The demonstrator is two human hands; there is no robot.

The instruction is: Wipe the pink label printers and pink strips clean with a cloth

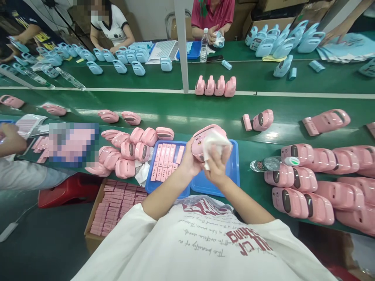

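Note:
A pink plastic housing (199, 141) is in my left hand (190, 160), whose fingers wrap round its lower left side above the blue trays. My right hand (217, 160) presses a white cloth (216, 141) against the housing's right part, covering much of it. Below my hands lies a blue tray (236, 171) with a bare bottom. Beside it on the left, another blue tray (149, 183) holds several narrow pink parts (164, 162) in rows.
Pink housings (125, 168) are piled left of the trays, more (295, 203) at the right beside a lying bottle (265, 164). A cardboard box (90, 238) of pink parts stands below left. People work across the green line and at far left.

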